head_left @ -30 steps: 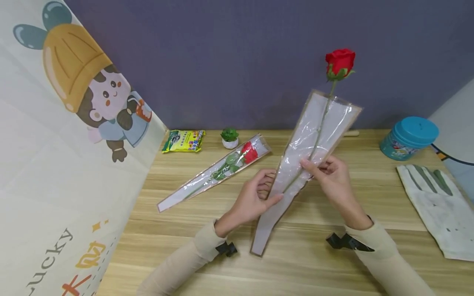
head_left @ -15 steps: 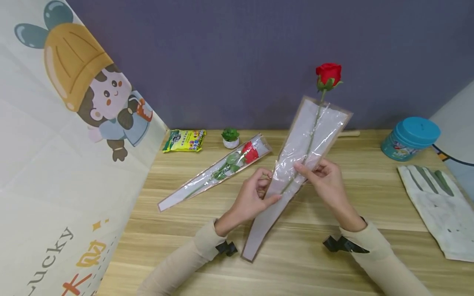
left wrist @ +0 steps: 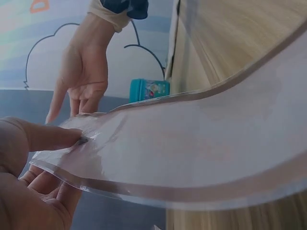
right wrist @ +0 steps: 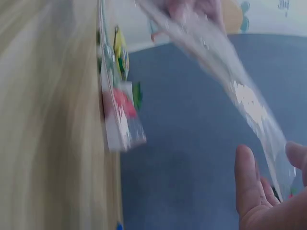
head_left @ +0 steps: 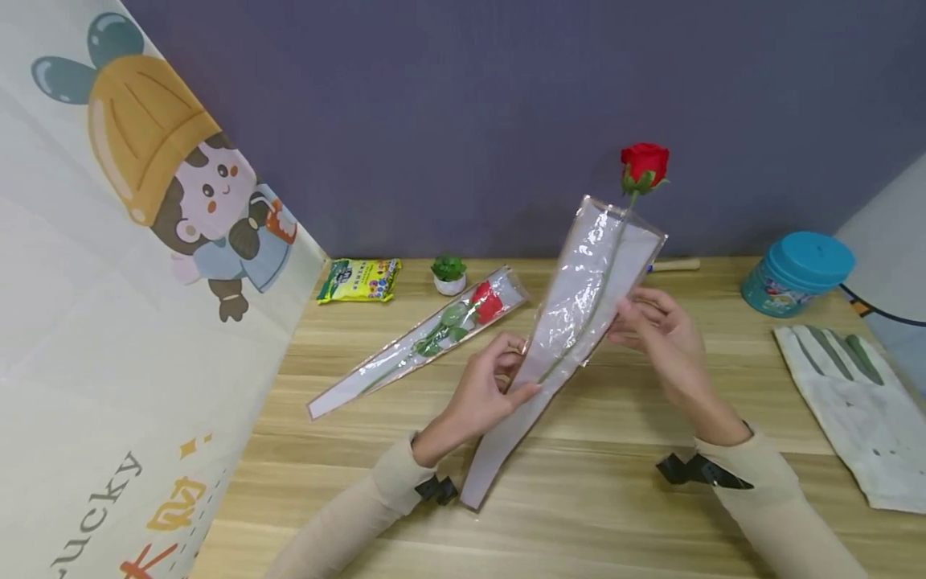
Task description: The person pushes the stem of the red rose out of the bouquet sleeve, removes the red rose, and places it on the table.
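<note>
A red rose (head_left: pixel 644 165) stands with its stem inside a clear plastic sleeve (head_left: pixel 587 281) with a pale backing, held tilted above the wooden table (head_left: pixel 615 498). Only the bloom shows above the sleeve's mouth. My left hand (head_left: pixel 521 378) pinches the sleeve near its narrow lower part, thumb (left wrist: pixel 43 136) on the front film (left wrist: pixel 192 143). My right hand (head_left: pixel 637 318) is at the sleeve's right edge with fingers (right wrist: pixel 247 182) straight, and it grips nothing. The sleeve's tip reaches down close to the table.
A second wrapped rose (head_left: pixel 434 334) lies on the table to the left. Behind it are a snack packet (head_left: pixel 359 279) and a small potted plant (head_left: pixel 448 273). A teal tin (head_left: pixel 796 273) and white gloves (head_left: pixel 854 402) sit at the right. A cartoon poster (head_left: pixel 145 241) walls the left.
The rose has slid lower into the sleeve. My right hand has let go of the stem through the film and moved to the sleeve's right edge, fingers spread. The left hand's pinch is unchanged.
</note>
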### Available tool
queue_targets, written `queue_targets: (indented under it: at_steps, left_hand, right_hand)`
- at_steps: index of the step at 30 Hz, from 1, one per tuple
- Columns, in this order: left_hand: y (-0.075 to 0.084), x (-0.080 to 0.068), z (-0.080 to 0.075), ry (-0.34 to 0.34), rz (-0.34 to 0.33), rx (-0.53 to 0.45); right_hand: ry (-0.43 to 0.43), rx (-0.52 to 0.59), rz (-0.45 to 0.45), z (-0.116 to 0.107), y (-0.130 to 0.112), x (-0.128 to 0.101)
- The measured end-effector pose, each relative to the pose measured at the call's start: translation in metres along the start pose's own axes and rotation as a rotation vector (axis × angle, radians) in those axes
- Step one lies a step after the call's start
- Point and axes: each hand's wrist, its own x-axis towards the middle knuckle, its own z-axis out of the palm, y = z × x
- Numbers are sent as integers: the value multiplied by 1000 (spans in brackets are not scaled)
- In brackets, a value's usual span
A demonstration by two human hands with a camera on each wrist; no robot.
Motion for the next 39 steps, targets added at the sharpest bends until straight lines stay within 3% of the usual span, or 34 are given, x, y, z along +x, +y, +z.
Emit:
queue_targets:
  at_steps: [7, 13, 21, 30, 39]
  left_hand:
    - [1, -5, -5, -32, 13, 30]
    - [0, -10, -6, -77, 14, 36]
    - [-3, -15, -3, -140, 42, 94]
    - [-5, -16, -5, -179, 56, 123]
    - [-9, -19, -12, -200, 4, 144]
  right_hand:
    - [40, 30, -59, -39, -17, 13]
    - [74, 28, -66, -56, -28, 24]
    - [91, 66, 43, -59, -32, 24]
    - [141, -8, 9, -54, -30, 24]
    - [156, 60, 7, -59, -37, 31]
